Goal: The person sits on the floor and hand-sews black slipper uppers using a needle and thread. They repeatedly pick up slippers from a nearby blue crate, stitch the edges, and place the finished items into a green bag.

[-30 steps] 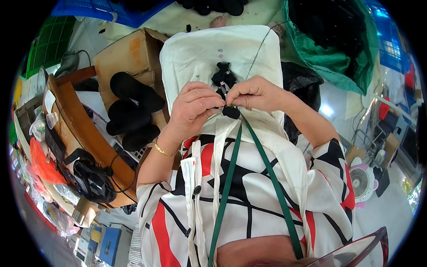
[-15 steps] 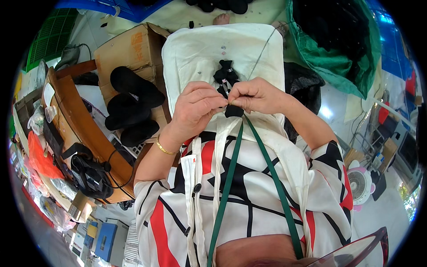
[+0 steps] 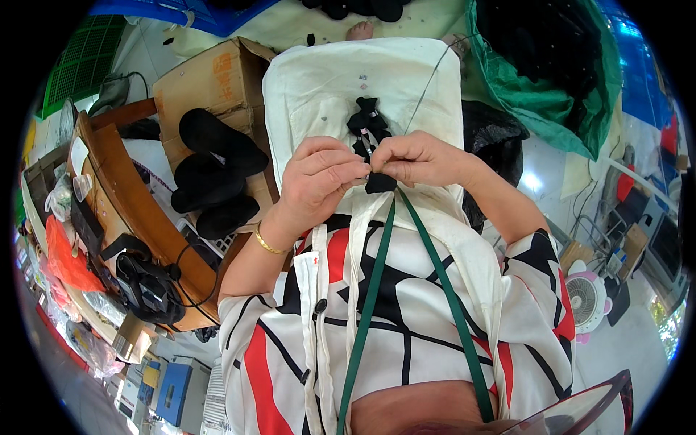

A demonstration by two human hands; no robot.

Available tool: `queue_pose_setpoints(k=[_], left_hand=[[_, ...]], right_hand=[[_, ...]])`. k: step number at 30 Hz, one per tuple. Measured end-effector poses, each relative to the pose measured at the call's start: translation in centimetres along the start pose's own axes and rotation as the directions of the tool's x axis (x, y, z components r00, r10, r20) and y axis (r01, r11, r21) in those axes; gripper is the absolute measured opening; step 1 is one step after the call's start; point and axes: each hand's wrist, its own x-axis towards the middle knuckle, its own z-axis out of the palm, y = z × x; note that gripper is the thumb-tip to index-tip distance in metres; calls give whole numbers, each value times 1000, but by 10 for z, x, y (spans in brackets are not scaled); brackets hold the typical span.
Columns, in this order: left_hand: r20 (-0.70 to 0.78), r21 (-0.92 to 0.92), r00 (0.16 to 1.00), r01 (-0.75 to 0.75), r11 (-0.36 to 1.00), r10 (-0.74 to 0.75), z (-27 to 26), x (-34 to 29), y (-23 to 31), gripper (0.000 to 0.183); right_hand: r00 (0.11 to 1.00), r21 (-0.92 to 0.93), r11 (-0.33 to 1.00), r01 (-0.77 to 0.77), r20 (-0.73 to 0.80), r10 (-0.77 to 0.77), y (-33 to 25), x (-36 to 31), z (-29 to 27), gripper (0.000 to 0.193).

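My left hand (image 3: 322, 174) and my right hand (image 3: 417, 159) meet in front of my chest, both with thumb and forefinger pinched. What lies between the fingertips is too small to make out. Right below them hangs a small black piece (image 3: 380, 183), where the two green straps (image 3: 377, 290) round my neck come together. A white cloth (image 3: 362, 65) covers my lap. On it, just beyond my fingers, lie black fabric pieces (image 3: 367, 116) and a small shiny metal tool (image 3: 367, 139), partly hidden. A thin dark line (image 3: 428, 87) runs up and right from beside my right hand.
Black padded shapes (image 3: 217, 159) lie at my left, by an open cardboard box (image 3: 196, 87). Further left stands a brown wooden table (image 3: 138, 210) with a black bag (image 3: 148, 286). A green sack (image 3: 500, 94) of black material is at far right, a small fan (image 3: 586, 299) nearer.
Both hands stay close together, with only slight shifts of the fingers. The black piece below them has tilted a little.
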Motion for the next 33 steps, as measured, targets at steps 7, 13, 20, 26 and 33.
queue_pose_setpoints(k=[7, 13, 20, 26, 33], left_hand=[[15, -21, 1000, 14, 1000, -13, 2, -3, -1, 24], [84, -142, 990, 126, 982, -115, 2, -4, -2, 24], [134, -215, 920, 390, 895, -369, 11, -12, -10, 17], [54, -155, 903, 430, 889, -427, 19, -10, -10, 17], [-31, -17, 942, 334, 942, -335, 24, -4, -15, 19]], right_hand=[[998, -64, 996, -59, -18, 57, -7, 2, 6, 10], [994, -146, 986, -87, -73, 77, -9, 4, 6, 34], [962, -411, 911, -22, -258, -93, 1, 11, 16, 38], [742, -972, 225, 70, -100, -663, 5, 22, 26, 12], [624, -913, 163, 373, 116, -773, -13, 24, 51, 15]])
